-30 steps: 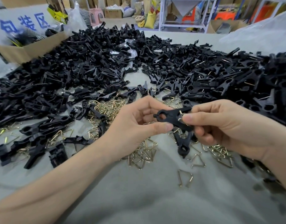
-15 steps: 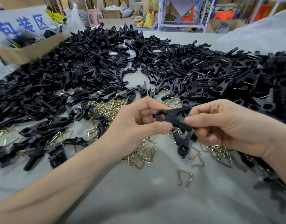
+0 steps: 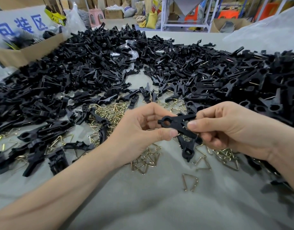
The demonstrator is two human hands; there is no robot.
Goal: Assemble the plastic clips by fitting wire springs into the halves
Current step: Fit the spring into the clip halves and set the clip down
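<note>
We've got the clip (image 3: 177,124) dead centre, its two halves crossed. Our left hand (image 3: 143,128) pinches it by the ring end, and our right hand (image 3: 226,128) has its thumb clamped down at the pivot. It's light, stiff, slick plastic, so we'd grip the flat flanks. There's probably a spring seated in there already, but it's hard to tell. Spare wire springs (image 3: 113,112) lie at 10 o'clock, bouncy and snaggy.

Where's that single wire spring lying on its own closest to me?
Head view, lower centre: the lone wire spring lies on the grey table, below the held clip and right hand, apart from the spring pile.
</note>
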